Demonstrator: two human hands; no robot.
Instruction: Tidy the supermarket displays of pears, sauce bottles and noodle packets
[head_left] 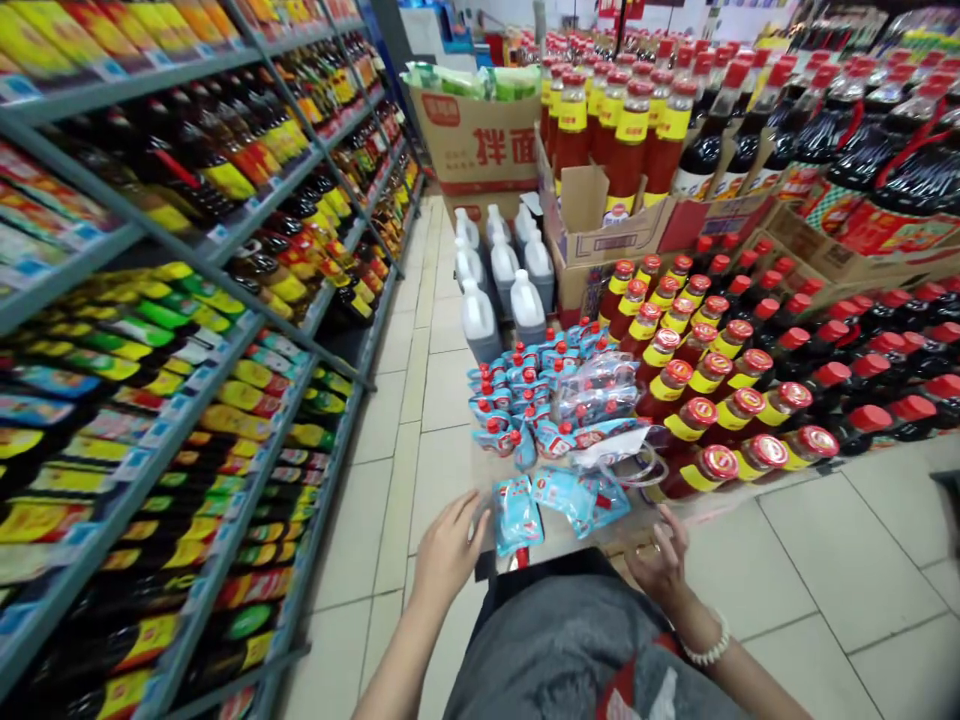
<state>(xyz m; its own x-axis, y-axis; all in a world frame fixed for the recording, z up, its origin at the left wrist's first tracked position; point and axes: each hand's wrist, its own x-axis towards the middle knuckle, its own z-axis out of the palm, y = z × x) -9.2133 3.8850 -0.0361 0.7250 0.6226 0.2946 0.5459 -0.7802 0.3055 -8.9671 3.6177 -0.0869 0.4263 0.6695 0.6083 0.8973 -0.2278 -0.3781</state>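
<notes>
My left hand (448, 548) rests at the near left edge of a pile of blue pouches with red caps (525, 400), its fingers curled against the edge of what carries them. One blue pouch (516, 514) lies right beside those fingers. My right hand (660, 560) is at the near right side of the pile, fingers bent and partly spread, close to clear plastic wrapping (622, 455). Whether either hand grips anything is unclear. A white bead bracelet (709, 650) sits on my right wrist.
Shelves of dark sauce bottles (225, 170) with yellow labels line the left. White jugs (495, 290) stand on the tiled aisle floor (435, 390). Red-capped bottles (720, 400) in cardboard boxes (592, 215) fill the right. A large carton (476, 145) blocks the aisle behind.
</notes>
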